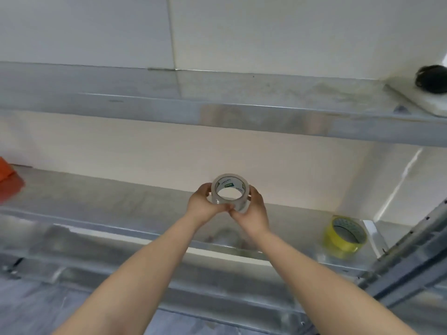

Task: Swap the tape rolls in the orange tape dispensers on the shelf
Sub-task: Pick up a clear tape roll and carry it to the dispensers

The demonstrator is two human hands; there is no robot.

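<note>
A clear tape roll [230, 183] with a white printed core is held up over the middle of the metal shelf [121, 201], its hole facing me. My left hand [204, 205] grips its left side and my right hand [251, 209] its right side, thumbs meeting below it. A yellow tape roll [343, 238] lies on the shelf at the right, apart from both hands. Part of an orange tape dispenser [9, 177] shows at the far left edge of the shelf, mostly cut off by the frame.
An upper metal shelf [217, 97] runs across above, carrying a white board [416, 97] with a dark round object [431, 78] at the far right. A perforated shelf upright [411, 243] slants at the right. White wall lies behind.
</note>
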